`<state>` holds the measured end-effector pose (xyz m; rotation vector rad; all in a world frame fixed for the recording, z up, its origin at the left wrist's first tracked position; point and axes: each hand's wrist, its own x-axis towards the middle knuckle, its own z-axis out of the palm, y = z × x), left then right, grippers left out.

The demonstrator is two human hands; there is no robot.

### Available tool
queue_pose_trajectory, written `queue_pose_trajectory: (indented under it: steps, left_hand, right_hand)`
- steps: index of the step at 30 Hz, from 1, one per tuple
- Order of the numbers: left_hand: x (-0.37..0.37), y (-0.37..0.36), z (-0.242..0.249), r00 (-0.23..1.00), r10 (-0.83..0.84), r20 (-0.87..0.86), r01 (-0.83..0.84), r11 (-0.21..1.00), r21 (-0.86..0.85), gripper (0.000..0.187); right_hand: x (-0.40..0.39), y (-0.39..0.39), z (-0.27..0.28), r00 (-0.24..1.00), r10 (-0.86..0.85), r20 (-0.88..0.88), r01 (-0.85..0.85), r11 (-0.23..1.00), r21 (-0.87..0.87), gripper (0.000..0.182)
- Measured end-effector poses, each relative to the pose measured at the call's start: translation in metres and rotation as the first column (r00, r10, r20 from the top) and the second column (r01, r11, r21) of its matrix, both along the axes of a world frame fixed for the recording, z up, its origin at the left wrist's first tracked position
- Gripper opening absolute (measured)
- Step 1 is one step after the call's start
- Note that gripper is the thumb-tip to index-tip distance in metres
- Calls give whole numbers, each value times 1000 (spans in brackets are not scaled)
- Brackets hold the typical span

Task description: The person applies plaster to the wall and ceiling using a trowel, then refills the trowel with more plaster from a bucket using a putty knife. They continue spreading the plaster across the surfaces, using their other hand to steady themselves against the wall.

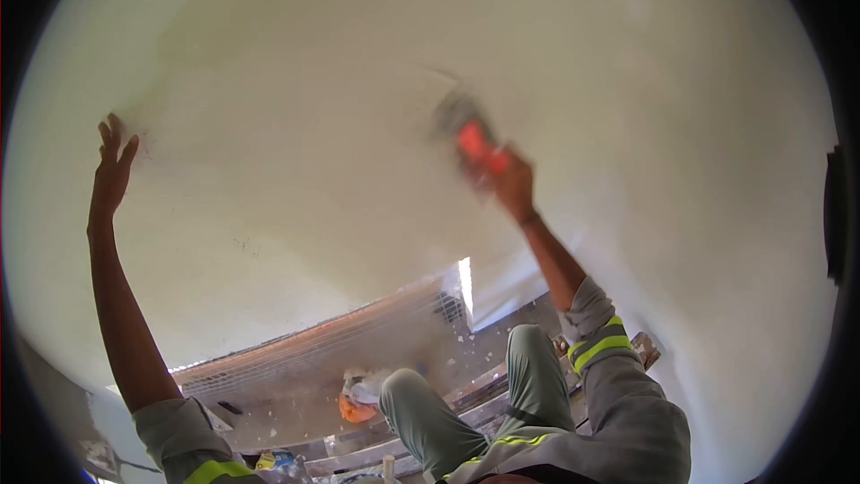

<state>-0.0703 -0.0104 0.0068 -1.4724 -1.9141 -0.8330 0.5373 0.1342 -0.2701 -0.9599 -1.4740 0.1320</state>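
My right hand (509, 181) is closed around a hand tool with a red grip and a grey, flat-looking head (460, 116). Motion blurs the tool, so its exact kind is hard to make out. Its head is at the pale, smooth wall (340, 152), where a faint curved mark shows just above it. Far to the left, my left hand (114, 161) is raised with fingers stretched out and apart. It holds nothing and appears to rest against the wall. Small dark specks dot the surface near that hand and lower down.
Below the wall's lower edge lies a dusty floor (296, 394) with white flakes. A white and orange bag-like object (358, 405) lies there. Wooden planks (484, 392) run beneath my bent knees (537, 367). Colourful packaging (279, 461) sits at the bottom left.
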Motion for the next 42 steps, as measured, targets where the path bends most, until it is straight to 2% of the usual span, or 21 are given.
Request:
queue_pose_trajectory:
  steps: [1, 3, 5, 6, 8, 9, 14, 17, 18, 19, 21, 24, 26, 27, 30, 32, 34, 36, 39, 41, 42]
  left_hand:
    - [10, -1, -2, 1000, -5, 25, 5, 1000, -21, 74]
    - [25, -6, -3, 999, 5, 52, -4, 1000, -24, 75]
    - [28, -6, -1, 998, 2, 64, -2, 1000, -2, 75]
    - [25, -5, -2, 998, -3, 63, 3, 1000, 10, 75]
    - [24, -4, -6, 998, -8, 59, 7, 1000, 17, 74]
    - [31, -7, -6, 998, -4, 58, 3, 1000, 16, 73]
    - [17, -5, -5, 1000, -4, 9, 4, 1000, 6, 69]
    - [5, -5, -2, 1000, -11, 0, 11, 1000, 15, 68]
    - [10, -6, -4, 999, -27, 24, 26, 999, 22, 68]
    - [14, -5, -6, 998, -46, 48, 45, 999, 23, 68]
    - [6, 3, -9, 998, -58, 30, 55, 995, 84, 69]
    - [-17, 11, -13, 996, -93, -14, 94, 994, 54, 70]
    - [-16, 5, -10, 983, 56, -173, -76, 991, -113, 72]
    - [-14, 2, -8, 998, 37, -59, -43, 995, -92, 75]
    - [39, -6, -8, 978, -46, 203, 26, 995, 99, 90]
    - [33, -2, -13, 986, -26, 166, 11, 996, 93, 95]
    - [25, 2, -15, 991, -6, 132, -9, 994, 111, 96]
    - [13, 8, -14, 995, 9, 96, -22, 990, 139, 92]
    - [1, -3, -7, 993, -104, 61, 104, 995, 4, 85]
    - [-50, 5, -10, 975, -17, -223, 16, 1000, -6, 80]
    - [-54, 8, -15, 975, -5, -221, 7, 1000, 5, 79]
  right_hand:
    - [11, 7, 27, 965, -87, -246, 94, 995, 15, 32]
    - [36, 24, 64, 875, -36, -484, -50, 985, -165, 31]
    - [13, 41, 78, 914, 29, -404, -75, 993, -97, 28]
    - [-16, 42, 80, 973, 65, -222, -42, 993, 108, 26]
    - [-87, 11, 91, 838, -407, 363, 145, 808, 571, 26]
    - [-132, -4, 80, 985, -43, 169, 25, 994, 107, 31]
    - [-215, -62, 21, 748, 251, 614, -339, 940, 29, 28]
    - [-149, -62, 52, 885, 257, 388, -279, 960, 0, 30]
    - [-113, -50, 64, 913, 100, 396, -128, 991, 45, 33]
    - [-68, -42, 86, 952, 285, 108, -255, 939, -229, 29]
    - [-4, -17, 114, 991, -41, 127, 29, 995, 98, 29]
    - [24, 18, 118, 995, -82, 50, 83, 997, -11, 37]
    - [-4, 17, 109, 998, -8, 68, 5, 999, 47, 43]
    - [-19, 36, 78, 939, -184, 291, 118, 966, 230, 43]
    - [-109, -11, -4, 886, -61, 459, -16, 987, 163, 33]
    - [-167, -30, -73, 837, 280, 469, -234, 960, -156, 15]
    - [-211, -45, -156, 768, 378, 517, -396, 915, -81, 14]
    - [-236, -59, -232, 741, 244, 626, -346, 937, 44, 15]
    - [-231, -77, -257, 718, 543, 436, -464, 840, -283, 15]
    - [-186, -104, -232, 834, 416, 362, -294, 891, -347, 20]
    - [-160, -105, -230, 891, 451, 49, -370, 785, -496, 21]
